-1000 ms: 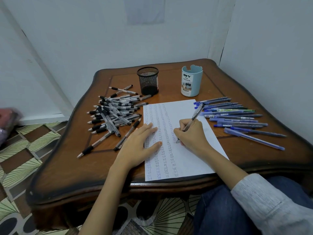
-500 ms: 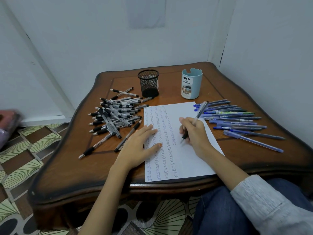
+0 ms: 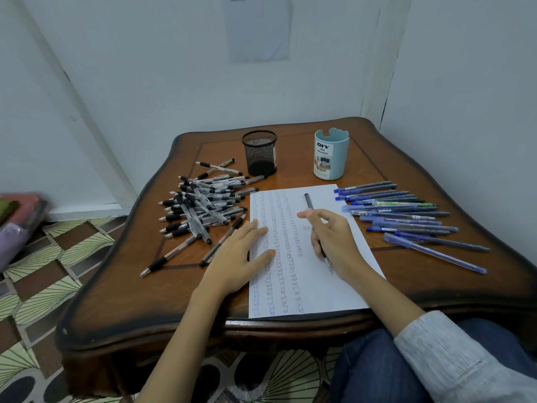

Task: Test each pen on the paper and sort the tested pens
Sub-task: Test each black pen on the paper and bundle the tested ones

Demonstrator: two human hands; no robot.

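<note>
white paper (image 3: 328,289), lined with blue scribbles, lies on the wooden table (image 3: 174,330) under the flat, straight-fingered left hand (image 3: 238,257). the right hand (image 3: 334,242) no longer writes as half a second ago: it curls round the pen (image 3: 308,200), swung nib-nearward. testing looks finished; sorting to the blue pens (image 3: 406,216) at right seems next.

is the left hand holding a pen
No, the left hand lies flat on the paper, fingers straight; the right hand grips the pen.
</note>
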